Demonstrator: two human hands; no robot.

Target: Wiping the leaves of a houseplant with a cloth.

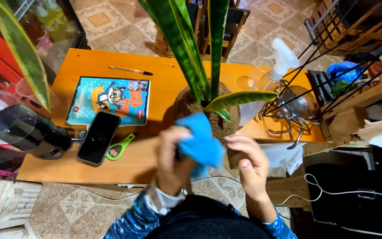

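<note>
Two hands: left hand [172, 160], right hand [249, 166]. One blue cloth [201, 141], near centre. One potted plant [208, 99] with long green leaves, centre. One phone [98, 137], one picture book [109, 100], one pen [130, 70], one green-handled pair of scissors [121, 146], all left. One spray bottle [276, 66], one metal spider figure [288, 116], far right.

Single view, camera on my head, pointing almost straight down. Close range: my hands fill the lower centre, the orange table [111, 66] lies just beyond, tiled floor [67, 212] shows below and past it. Plant leaves [177, 40] rise toward the lens.
</note>
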